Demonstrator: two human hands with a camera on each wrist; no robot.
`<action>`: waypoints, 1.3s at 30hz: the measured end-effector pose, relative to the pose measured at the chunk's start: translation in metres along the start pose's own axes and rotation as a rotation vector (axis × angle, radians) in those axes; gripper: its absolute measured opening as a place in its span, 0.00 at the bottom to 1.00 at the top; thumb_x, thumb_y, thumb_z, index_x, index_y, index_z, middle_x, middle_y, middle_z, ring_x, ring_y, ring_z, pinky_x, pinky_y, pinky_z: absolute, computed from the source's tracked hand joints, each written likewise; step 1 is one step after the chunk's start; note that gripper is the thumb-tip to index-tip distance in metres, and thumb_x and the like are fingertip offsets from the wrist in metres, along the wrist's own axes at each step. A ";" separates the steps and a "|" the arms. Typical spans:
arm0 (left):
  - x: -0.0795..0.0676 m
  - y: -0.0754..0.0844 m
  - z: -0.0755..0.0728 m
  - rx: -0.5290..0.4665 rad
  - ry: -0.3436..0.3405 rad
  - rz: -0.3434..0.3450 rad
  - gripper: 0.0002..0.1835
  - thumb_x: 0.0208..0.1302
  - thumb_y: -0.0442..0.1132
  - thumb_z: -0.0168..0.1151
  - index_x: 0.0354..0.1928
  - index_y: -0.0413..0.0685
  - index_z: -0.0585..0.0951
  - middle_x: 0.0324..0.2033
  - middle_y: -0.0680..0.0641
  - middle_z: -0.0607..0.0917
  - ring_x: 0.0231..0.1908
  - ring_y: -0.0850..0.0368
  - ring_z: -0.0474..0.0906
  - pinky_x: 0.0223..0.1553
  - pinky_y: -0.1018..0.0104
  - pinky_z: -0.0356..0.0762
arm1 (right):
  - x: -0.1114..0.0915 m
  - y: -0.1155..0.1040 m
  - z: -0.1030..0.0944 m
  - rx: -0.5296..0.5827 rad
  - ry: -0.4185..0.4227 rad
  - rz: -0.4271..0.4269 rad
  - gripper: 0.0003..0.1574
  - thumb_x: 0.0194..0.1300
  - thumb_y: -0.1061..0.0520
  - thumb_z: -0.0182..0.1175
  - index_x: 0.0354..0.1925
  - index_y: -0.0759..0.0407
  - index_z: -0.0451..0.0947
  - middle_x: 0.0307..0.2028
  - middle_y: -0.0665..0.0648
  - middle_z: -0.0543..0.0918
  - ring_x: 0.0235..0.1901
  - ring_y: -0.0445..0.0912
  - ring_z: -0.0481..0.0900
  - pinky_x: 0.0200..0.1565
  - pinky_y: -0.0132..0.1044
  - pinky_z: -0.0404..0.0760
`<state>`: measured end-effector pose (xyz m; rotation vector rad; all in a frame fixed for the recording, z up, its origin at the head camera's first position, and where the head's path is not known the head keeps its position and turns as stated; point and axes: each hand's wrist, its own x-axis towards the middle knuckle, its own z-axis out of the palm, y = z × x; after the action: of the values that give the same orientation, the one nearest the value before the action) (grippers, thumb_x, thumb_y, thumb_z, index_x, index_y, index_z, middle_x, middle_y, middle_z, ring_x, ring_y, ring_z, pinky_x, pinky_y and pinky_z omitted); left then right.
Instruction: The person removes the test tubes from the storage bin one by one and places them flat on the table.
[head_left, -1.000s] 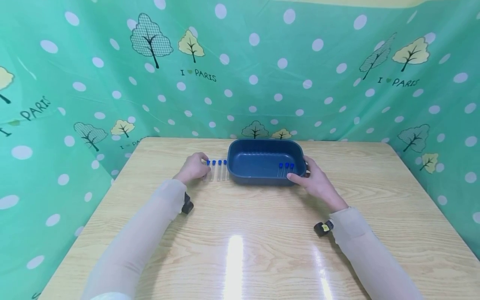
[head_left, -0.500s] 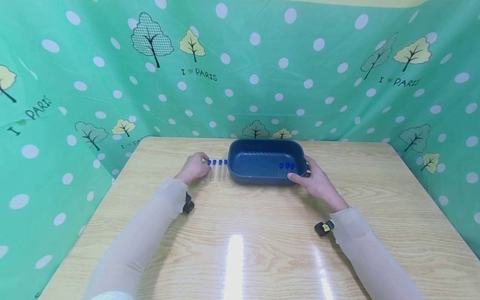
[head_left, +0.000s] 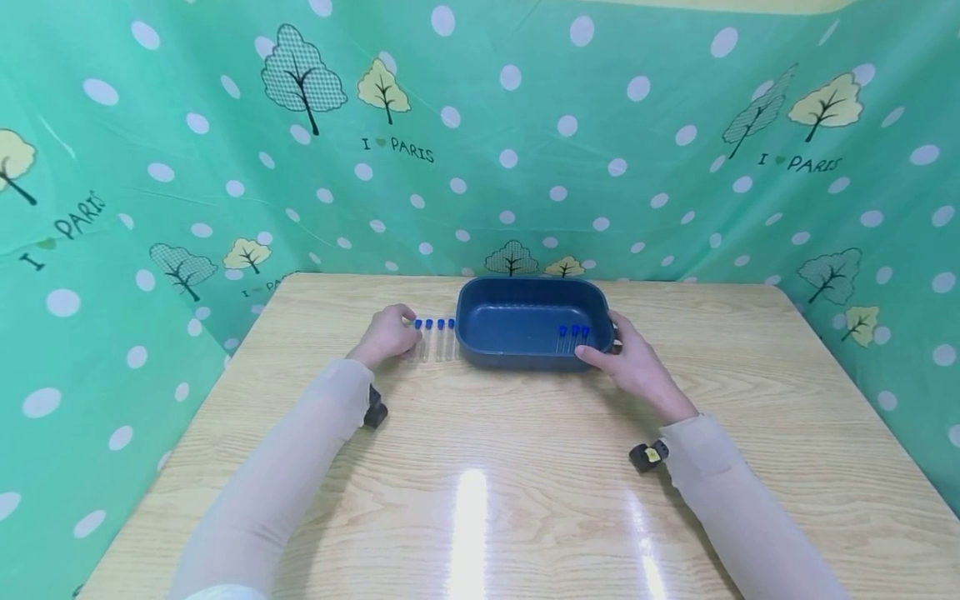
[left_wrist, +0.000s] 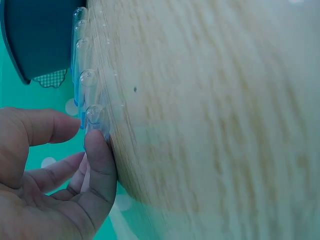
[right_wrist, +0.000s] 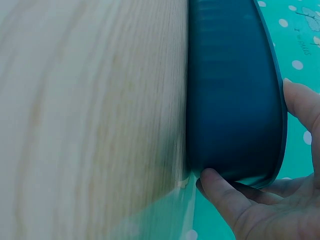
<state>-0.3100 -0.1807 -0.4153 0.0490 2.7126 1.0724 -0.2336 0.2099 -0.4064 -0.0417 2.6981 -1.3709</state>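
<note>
My left hand [head_left: 388,335] is at the left end of a row of clear test tubes [head_left: 440,342] with blue caps, which lie side by side on the table. In the left wrist view, its thumb and fingers pinch the endmost test tube [left_wrist: 96,116], whose capped end is partly hidden. Right of the row stands a dark blue plastic tub [head_left: 517,362]. My right hand [head_left: 637,367] grips the tub's right end, thumb over the rim and the other fingers against the outer wall. Inside, near that hand, 3 blue-capped test tubes [head_left: 574,333] lie together.
The wooden table [head_left: 525,467] extends in front of the tub and to both sides. A green dotted curtain [head_left: 555,167] hangs behind and beside it. Each wrist carries a small black camera, such as the right wrist camera [head_left: 648,456].
Both hands, the row of test tubes and the tub keep their places. Only a slight shift of the whole head view and the curtain at left is visible.
</note>
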 end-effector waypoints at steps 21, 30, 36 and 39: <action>-0.005 0.003 -0.001 0.012 -0.015 -0.005 0.26 0.66 0.38 0.54 0.63 0.35 0.65 0.19 0.43 0.80 0.16 0.54 0.73 0.21 0.65 0.70 | 0.000 0.000 0.001 -0.001 0.001 0.005 0.60 0.62 0.38 0.61 0.76 0.54 0.36 0.70 0.70 0.54 0.64 0.66 0.63 0.57 0.57 0.70; -0.012 0.003 -0.001 0.045 0.003 0.022 0.28 0.64 0.40 0.54 0.63 0.34 0.65 0.21 0.44 0.81 0.19 0.54 0.75 0.26 0.63 0.73 | 0.001 -0.001 0.000 -0.007 0.004 -0.001 0.61 0.61 0.38 0.62 0.75 0.55 0.37 0.69 0.70 0.56 0.62 0.65 0.66 0.55 0.56 0.72; -0.016 0.006 -0.002 0.044 0.002 0.023 0.28 0.64 0.39 0.55 0.63 0.35 0.64 0.23 0.43 0.82 0.22 0.51 0.77 0.27 0.61 0.74 | 0.001 0.000 0.001 -0.008 0.004 -0.003 0.61 0.61 0.38 0.62 0.75 0.55 0.37 0.69 0.70 0.56 0.62 0.65 0.66 0.55 0.56 0.72; -0.018 0.007 -0.002 0.062 0.007 0.030 0.27 0.65 0.40 0.55 0.63 0.35 0.65 0.24 0.44 0.81 0.22 0.52 0.77 0.28 0.62 0.75 | 0.001 0.000 0.001 -0.008 0.004 -0.006 0.62 0.60 0.37 0.62 0.75 0.55 0.37 0.69 0.70 0.56 0.62 0.65 0.66 0.55 0.56 0.72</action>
<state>-0.2928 -0.1791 -0.4057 0.0964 2.7596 0.9989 -0.2343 0.2087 -0.4069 -0.0475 2.7085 -1.3632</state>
